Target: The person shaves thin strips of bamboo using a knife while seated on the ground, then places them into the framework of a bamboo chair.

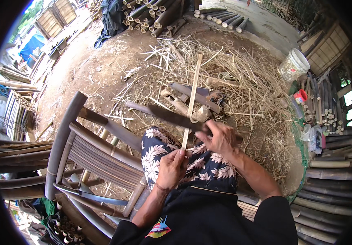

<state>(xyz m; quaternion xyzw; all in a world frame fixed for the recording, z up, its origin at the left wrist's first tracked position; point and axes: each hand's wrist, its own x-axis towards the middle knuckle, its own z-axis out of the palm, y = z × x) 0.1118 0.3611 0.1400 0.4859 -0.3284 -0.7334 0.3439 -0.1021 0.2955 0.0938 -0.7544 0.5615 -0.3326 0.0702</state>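
My left hand (171, 168) is closed on the near end of a pale bamboo strip (194, 87), thumb on top, above my patterned trousers. The strip points away from me over the ground. In my right hand (221, 138) is a knife with a broad dark blade (171, 117), which points to the left. The blade crosses the strip a little beyond my left hand, and a thin curl shows beside it. How deep the edge sits in the strip I cannot tell.
A bamboo chair (102, 153) stands at my left, a curved blade (92, 196) lying across it. Shavings (245, 85) cover the ground ahead. Bamboo poles (153, 14) are stacked at the back, more poles (327, 196) at the right. A white bucket (294, 65) stands far right.
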